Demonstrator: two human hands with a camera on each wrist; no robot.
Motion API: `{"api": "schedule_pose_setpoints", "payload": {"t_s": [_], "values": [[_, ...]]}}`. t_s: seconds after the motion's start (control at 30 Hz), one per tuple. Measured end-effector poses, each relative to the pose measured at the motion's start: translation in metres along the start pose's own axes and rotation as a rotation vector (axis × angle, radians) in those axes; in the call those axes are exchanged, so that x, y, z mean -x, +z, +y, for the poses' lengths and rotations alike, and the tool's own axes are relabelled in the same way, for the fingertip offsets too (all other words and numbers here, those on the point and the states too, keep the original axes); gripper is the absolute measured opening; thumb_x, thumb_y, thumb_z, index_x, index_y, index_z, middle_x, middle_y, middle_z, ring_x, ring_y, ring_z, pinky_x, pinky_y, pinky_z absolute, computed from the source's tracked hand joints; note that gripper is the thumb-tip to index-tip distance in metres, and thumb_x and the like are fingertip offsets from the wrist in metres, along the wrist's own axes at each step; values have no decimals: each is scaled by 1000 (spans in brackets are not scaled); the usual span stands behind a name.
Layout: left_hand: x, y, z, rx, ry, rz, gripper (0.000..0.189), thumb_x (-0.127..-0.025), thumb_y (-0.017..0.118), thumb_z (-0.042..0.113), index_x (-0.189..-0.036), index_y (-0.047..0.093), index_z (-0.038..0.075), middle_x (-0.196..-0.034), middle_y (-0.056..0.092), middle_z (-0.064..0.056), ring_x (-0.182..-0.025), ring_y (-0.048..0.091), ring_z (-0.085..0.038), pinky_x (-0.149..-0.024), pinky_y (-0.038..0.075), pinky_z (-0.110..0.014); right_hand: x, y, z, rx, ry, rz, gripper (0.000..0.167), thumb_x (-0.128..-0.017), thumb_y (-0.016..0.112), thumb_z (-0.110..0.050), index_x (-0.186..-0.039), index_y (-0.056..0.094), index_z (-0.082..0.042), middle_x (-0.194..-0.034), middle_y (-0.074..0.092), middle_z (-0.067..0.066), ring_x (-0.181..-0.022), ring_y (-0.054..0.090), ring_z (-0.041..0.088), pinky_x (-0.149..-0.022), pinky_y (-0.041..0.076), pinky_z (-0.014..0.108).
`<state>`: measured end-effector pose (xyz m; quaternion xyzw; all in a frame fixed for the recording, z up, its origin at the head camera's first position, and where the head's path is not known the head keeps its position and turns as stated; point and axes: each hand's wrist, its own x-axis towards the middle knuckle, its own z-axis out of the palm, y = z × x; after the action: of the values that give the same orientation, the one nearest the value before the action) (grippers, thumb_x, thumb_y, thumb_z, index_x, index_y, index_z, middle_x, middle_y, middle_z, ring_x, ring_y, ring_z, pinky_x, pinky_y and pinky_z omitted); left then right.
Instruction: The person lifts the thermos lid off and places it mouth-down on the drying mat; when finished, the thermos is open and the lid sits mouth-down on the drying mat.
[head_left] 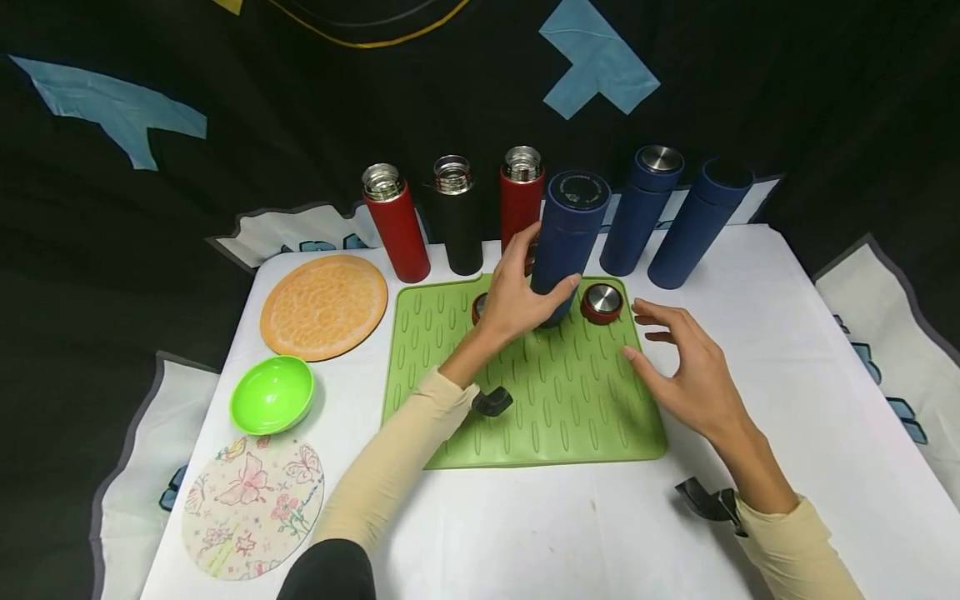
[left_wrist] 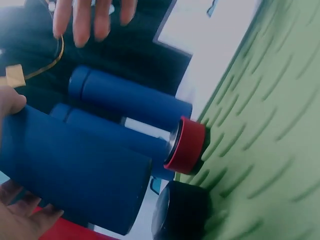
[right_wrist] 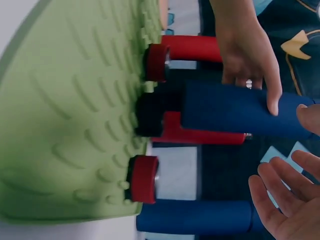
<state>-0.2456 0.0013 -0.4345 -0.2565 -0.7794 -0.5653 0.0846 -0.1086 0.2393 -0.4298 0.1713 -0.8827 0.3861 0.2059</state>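
My left hand (head_left: pixel 519 296) grips a blue thermos bottle (head_left: pixel 564 237) around its side. In the right wrist view this bottle (right_wrist: pixel 225 110) hangs above the green mat (head_left: pixel 525 400), its base apart from it. My right hand (head_left: pixel 693 375) is held to the right of the mat, fingers spread, holding nothing. On the mat stand a red-sided lid with a steel top (head_left: pixel 602 302), another red lid (right_wrist: pixel 158 62) and, between them, a black lid (right_wrist: pixel 149 115). The left hand and bottle mostly hide those last two in the head view.
Along the back stand two red bottles (head_left: pixel 397 225) (head_left: pixel 521 200) and a black bottle (head_left: pixel 461 225), all uncapped. Two capped blue bottles (head_left: pixel 637 217) (head_left: pixel 693 229) stand right of them. At left lie an orange round mat (head_left: pixel 324 307), a green bowl (head_left: pixel 272 396) and a butterfly-patterned round mat (head_left: pixel 251 508).
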Motion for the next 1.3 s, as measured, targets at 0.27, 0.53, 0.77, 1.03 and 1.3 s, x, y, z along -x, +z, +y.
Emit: {"api": "schedule_pose_setpoints", "payload": {"t_s": [0.27, 0.53, 0.77, 1.03, 1.3], "values": [[54, -21, 19, -3, 11, -3, 83, -88, 85, 26, -159, 45, 9, -143, 59, -12, -130, 60, -24, -100, 59, -44, -13, 0, -21, -20, -24, -20, 73, -89, 84, 0, -155, 54, -7, -146, 64, 11, -119, 69, 26, -100, 50, 14], [92, -27, 31, 4, 64, -33, 82, -84, 88, 23, -155, 50, 6, -138, 65, -14, -124, 64, -27, -97, 59, -49, -28, -1, -43, -89, -114, -21, 77, -88, 85, 0, -157, 53, -7, -143, 65, 10, -118, 68, 25, -96, 53, 19], [111, -31, 36, -100, 143, -34, 85, -81, 90, 24, -156, 53, 10, -134, 68, -13, -116, 63, -26, -92, 57, -45, -37, -4, -59, -132, -181, 0, 71, -102, 74, -44, -158, 52, -7, -137, 66, 13, -117, 64, 25, -97, 52, 16], [120, -37, 39, -221, 227, -42, 85, -80, 93, 26, -155, 55, 11, -136, 68, -11, -117, 62, -27, -90, 57, -44, -40, -4, -67, -101, -198, 14, 78, -97, 68, -65, -149, 62, -8, -131, 68, 11, -108, 65, 21, -92, 51, 15], [126, -43, 42, -212, 206, -91, 86, -79, 95, 26, -154, 55, 12, -138, 69, -8, -114, 63, -24, -88, 57, -43, -37, -5, -66, -124, -203, -17, 67, -99, 73, -55, -146, 65, -8, -131, 68, 10, -116, 65, 21, -96, 51, 13]]}}
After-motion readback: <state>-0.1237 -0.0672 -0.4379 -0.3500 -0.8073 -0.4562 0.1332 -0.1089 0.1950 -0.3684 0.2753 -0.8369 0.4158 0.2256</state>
